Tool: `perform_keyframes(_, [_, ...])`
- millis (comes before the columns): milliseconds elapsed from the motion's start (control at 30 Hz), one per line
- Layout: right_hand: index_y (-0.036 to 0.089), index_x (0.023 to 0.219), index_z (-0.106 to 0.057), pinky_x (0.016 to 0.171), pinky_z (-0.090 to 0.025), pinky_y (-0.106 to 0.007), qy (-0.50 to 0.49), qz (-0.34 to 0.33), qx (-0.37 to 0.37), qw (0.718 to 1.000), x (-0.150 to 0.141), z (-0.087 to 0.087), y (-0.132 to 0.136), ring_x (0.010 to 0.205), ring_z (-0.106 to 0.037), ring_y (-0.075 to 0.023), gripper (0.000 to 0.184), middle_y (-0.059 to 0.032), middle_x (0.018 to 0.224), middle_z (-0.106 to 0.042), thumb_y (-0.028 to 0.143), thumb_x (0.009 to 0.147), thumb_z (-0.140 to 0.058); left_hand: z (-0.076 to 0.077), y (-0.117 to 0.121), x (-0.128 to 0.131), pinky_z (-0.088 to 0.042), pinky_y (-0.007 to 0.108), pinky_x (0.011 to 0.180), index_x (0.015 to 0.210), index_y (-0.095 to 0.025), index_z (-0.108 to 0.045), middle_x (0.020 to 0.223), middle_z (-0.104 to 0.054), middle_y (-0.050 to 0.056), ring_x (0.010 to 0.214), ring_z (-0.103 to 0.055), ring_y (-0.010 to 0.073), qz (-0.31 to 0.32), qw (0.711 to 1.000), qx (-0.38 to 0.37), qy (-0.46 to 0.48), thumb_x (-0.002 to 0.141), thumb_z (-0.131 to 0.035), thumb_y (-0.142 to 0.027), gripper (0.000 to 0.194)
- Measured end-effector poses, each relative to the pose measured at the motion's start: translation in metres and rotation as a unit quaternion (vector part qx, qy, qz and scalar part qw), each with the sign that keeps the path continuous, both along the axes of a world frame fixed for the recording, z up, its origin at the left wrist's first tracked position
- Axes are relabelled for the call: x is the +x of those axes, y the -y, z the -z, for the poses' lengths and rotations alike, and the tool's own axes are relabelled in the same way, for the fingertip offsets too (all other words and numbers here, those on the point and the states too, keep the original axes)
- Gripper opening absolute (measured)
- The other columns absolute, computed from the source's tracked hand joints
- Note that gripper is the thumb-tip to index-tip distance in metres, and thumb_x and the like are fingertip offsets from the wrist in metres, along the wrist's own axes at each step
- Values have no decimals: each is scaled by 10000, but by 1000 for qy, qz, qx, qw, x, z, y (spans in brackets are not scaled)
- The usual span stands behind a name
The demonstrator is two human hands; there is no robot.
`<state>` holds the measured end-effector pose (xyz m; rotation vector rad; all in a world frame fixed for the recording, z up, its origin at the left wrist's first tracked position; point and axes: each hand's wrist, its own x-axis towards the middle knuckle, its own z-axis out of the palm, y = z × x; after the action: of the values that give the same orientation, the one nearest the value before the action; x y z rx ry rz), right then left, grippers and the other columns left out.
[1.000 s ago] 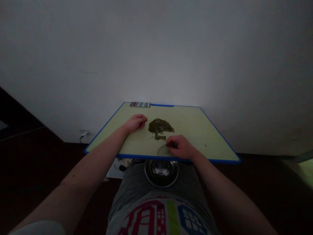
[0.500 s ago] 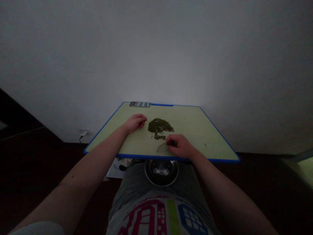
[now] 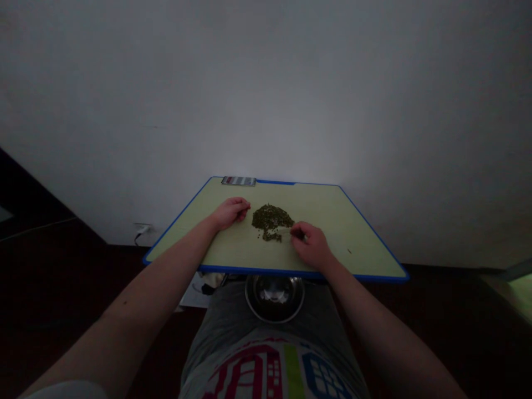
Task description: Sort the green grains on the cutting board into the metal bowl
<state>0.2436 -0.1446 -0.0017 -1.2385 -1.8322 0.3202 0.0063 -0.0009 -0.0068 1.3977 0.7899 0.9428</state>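
Observation:
A pile of small dark green beans, like mung beans [image 3: 272, 216], lies on a pale yellow table [image 3: 233, 249] with a blue rim. Just left of the pile rests my left hand [image 3: 231, 211], its fingers curled together and nothing visible in them. At the pile's lower right, my right hand [image 3: 311, 243] pinches a clear plastic protractor [image 3: 285, 230]. Its edge reaches in among the beans; much of it is hard to see against the table. A small group of beans sits slightly apart, nearer to me.
A phone [image 3: 238, 181] lies at the table's far left edge, by the wall. A shiny metal bowl [image 3: 275, 299] sits on my lap under the front edge. One thin dark bit [image 3: 349, 251] lies on the right side. A plug [image 3: 143, 228] is in the wall at left.
My right hand has moved forward with the protractor, from the table near the front edge up to the beans. The left hand has stayed in place. The view has tipped slightly.

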Motion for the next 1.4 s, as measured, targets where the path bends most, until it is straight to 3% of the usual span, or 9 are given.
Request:
perform_keyframes(133, [171, 725, -547, 562, -369, -229, -41, 98, 15, 994, 2, 0, -4, 569, -471, -120, 99, 11, 603, -526, 157, 660, -474, 1, -1, 0, -280, 196, 384, 658, -144, -516, 476, -455, -32, 402, -413, 61, 2, 1000, 1, -2, 679, -608, -293, 177])
perform_keyframes(333, [177, 694, -538, 546, -354, -225, -26, 152, 8, 988, 5, -2, -5, 555, -471, -118, 88, 17, 604, -534, 186, 648, -464, 3, -4, -1, -282, 189, 375, 663, -137, -519, 480, -454, -34, 400, -407, 57, 1, 1000, 5, -3, 677, -613, -291, 180])
perform_keyframes(533, [179, 614, -505, 522, -325, -213, 32, 123, -15, 992, 4, -3, -2, 528, -448, -107, 52, 32, 545, -489, 166, 616, -454, 5, -6, -2, -287, 189, 376, 675, -134, -529, 483, -460, -31, 399, -413, 57, 6, 1000, 12, -2, 686, -607, -289, 174])
perform_keyframes(733, [180, 585, -490, 514, -306, -214, 74, 136, -26, 988, 3, -3, -3, 518, -439, -107, 42, 31, 531, -492, 186, 616, -462, 2, -4, -2, -283, 186, 377, 674, -134, -531, 488, -463, -31, 396, -410, 52, 2, 1000, 6, -4, 689, -606, -294, 178])
perform_keyframes(1400, [181, 597, -528, 516, -299, -217, 91, 161, -38, 982, 3, -1, -5, 514, -442, -108, 63, 20, 548, -530, 209, 623, -478, 3, -5, -2, -274, 189, 380, 657, -138, -525, 471, -449, -36, 394, -405, 54, -3, 1000, 6, -10, 685, -609, -308, 191])
